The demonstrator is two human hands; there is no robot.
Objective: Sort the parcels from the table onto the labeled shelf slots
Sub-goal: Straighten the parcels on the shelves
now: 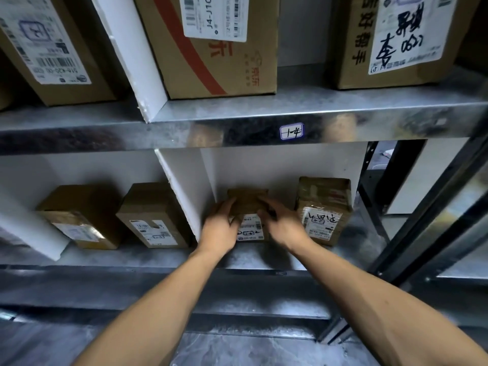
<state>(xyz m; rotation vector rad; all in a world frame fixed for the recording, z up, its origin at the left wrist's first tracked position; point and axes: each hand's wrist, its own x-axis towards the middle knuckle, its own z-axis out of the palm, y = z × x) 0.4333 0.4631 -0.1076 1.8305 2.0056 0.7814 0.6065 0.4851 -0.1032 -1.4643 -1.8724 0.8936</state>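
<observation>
A metal rack (105, 133) fills the view, with two shelves showing. On the upper shelf, from 10 to 2 o'clock, stand three big cartons: a left carton (52, 48), a red-striped carton (219, 62) and a right carton (396, 35) with handwritten characters on its label. A white divider (190, 191) splits the lower shelf. At 9 o'clock of the divider, two brown boxes (79, 217) lie side by side. At 3 o'clock of it is the right slot, where a taped parcel (323, 210) stands upright. The small parcel (248, 202) sits between the divider and the taped parcel, label end toward the person. The left hand (220, 228) grips its 9 o'clock side and the right hand (284, 225) its 3 o'clock side, fingers curled round it. A slot sticker (291, 131) marked 1-4 sits at 12 o'clock above it.
</observation>
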